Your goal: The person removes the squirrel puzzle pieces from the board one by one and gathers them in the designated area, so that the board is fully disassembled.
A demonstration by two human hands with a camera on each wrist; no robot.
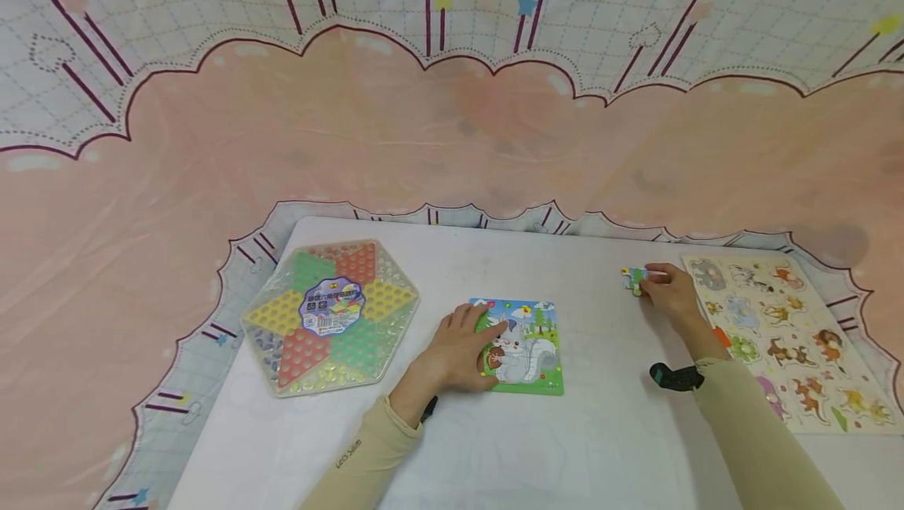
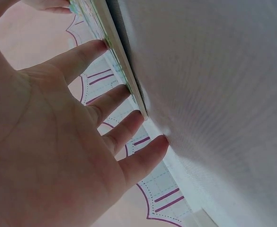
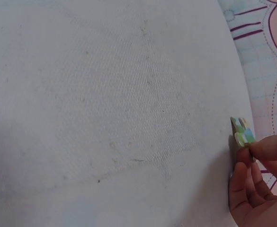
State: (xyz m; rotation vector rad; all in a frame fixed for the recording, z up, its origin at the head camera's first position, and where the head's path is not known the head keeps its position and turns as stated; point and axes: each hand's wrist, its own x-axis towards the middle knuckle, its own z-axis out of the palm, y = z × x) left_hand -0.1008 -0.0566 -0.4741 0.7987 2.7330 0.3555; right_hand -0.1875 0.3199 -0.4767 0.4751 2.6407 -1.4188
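A squirrel jigsaw puzzle [image 1: 526, 357] in a green-edged square board lies on the white table. My left hand [image 1: 452, 353] rests over its left side with spread fingers. The left wrist view shows this hand's fingertips [image 2: 124, 90] along the thin edge of the puzzle board [image 2: 121, 59], the little finger past its corner. Off to the right, my right hand [image 1: 671, 298] pinches a small green and blue jigsaw piece [image 1: 633, 280] between thumb and fingers. The same piece [image 3: 243, 133] sticks out from the fingertips in the right wrist view, close over the table.
On the left lies a hexagonal Chinese checkers board [image 1: 388, 329] in clear wrapping. A wooden animal puzzle board [image 1: 770, 322] lies at the right, partly behind the right forearm. A black camera strap [image 1: 674, 377] juts from the right wrist. Patterned cloth [image 1: 452, 133] hangs behind the table.
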